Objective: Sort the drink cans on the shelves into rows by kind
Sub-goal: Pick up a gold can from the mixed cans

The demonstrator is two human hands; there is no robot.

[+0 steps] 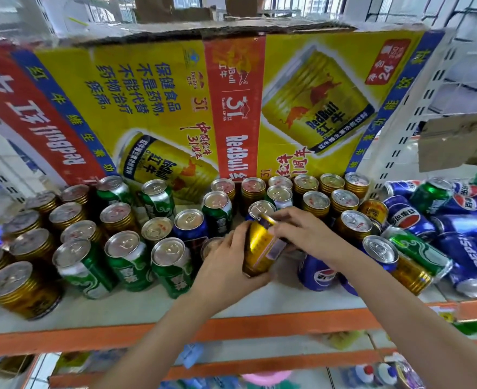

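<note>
- A person is reaching both bare hands onto a white shop shelf with an orange front edge (259,324), working among mixed drink cans.
- The left hand (226,259) is wrapping its fingers round the lower body of a gold ribbed metal can (259,248), which is tilting above the shelf near the middle.
- The right hand (299,228) is curling over the top of the same gold can, fingertips pinching at its upper rim.
- Green aluminium cans with white lettering (130,262) are standing upright just left of the hands, with a dark blue can (189,226) behind them.
- Squat gold cans (21,287) are standing in rows at far left, and more (316,203) are lining the back right.
- Blue Pepsi cans (467,256) are lying on their sides in a heap at far right, a green one among them.
- A large yellow-and-red Red Bull cardboard carton (175,102) is standing behind the cans.
</note>
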